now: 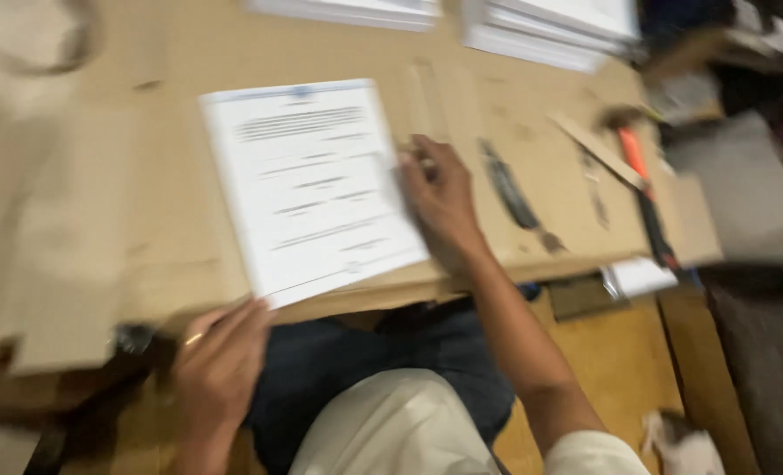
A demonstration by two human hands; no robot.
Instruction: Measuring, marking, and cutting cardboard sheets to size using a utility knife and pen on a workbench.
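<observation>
Right hand (pixel 440 189) flat on printed sheet's (pixel 308 185) right edge, grip apart; left hand (pixel 220 365) loose, seemingly empty, at cardboard-covered counter's (pixel 163 246) near edge, just below sheet's corner. Blurred.

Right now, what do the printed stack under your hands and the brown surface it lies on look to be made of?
The printed stack looks like white matte paper: thin layered edges, dark text lines, right hand on its side, left hand at its corner. The brown surface looks like plain cardboard: dull tan, with creases and flap edges. Blur leaves finer texture unclear.
</observation>
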